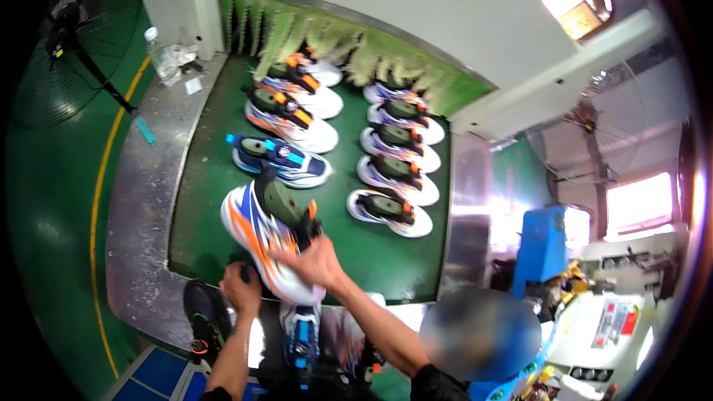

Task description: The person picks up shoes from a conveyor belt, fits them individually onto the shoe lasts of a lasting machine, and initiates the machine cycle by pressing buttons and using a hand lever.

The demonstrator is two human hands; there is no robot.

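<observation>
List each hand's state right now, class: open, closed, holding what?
Left hand: open, fingers curled, nothing visibly held.
Right hand: closed on the white-and-orange shoe.

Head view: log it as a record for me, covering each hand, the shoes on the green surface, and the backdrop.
Right hand: grips a white, orange and blue sneaker by its forefoot
Left hand: beside that sneaker, contact unclear
Left row: navy sneaker nearest, white ones behind
Right row: five white sneakers visible
Backdrop: green-and-cream bristle curtain
</observation>
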